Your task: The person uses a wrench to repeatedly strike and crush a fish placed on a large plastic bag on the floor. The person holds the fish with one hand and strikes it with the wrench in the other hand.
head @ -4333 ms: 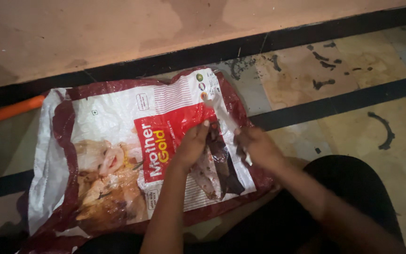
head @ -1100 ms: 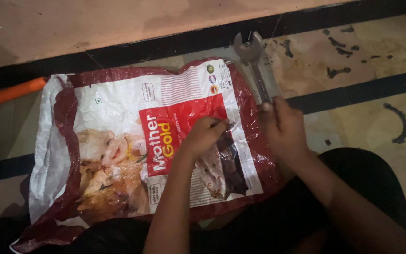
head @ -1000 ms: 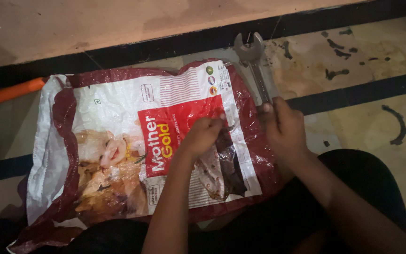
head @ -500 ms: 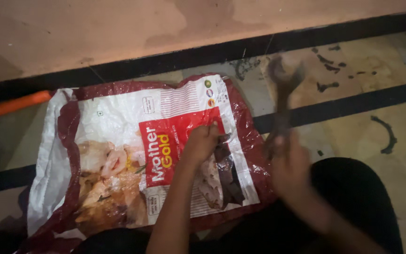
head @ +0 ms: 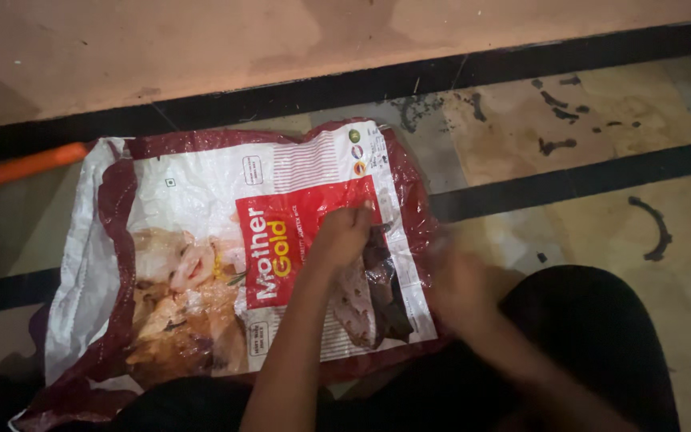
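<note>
Left hand (head: 344, 234): curled into a loose fist, pressed down on the dark object (head: 384, 282) at its upper end; fingers bent tight, closed on or against that object, exact hold too dim to tell.
Right hand (head: 461, 282): heavily blurred, low over the right edge of the sack (head: 193, 200); grip not readable, cannot tell whether wide, narrow or holding anything.
Dark object: long, brown-black, lying on the right part of the sack, running from under the left fist down toward the sack's lower right corner; between the 2 hands.
Sack: woven plastic, white with a maroon border, a red panel in the middle and a picture of cooked food at lower left; spread flat on the floor, creased, its long side running left to right.
Floor (head: 593, 216): pale stone tiles with black strips and dark smears, curved marks at right.
Wall (head: 201, 40): pinkish, along the top, with a black skirting band at its foot.
Orange bar (head: 21, 166): at far left, just beside the sack's upper left corner, lying on the floor.
Dark trousers (head: 601, 336): lower right, person's leg just beside the right forearm.
</note>
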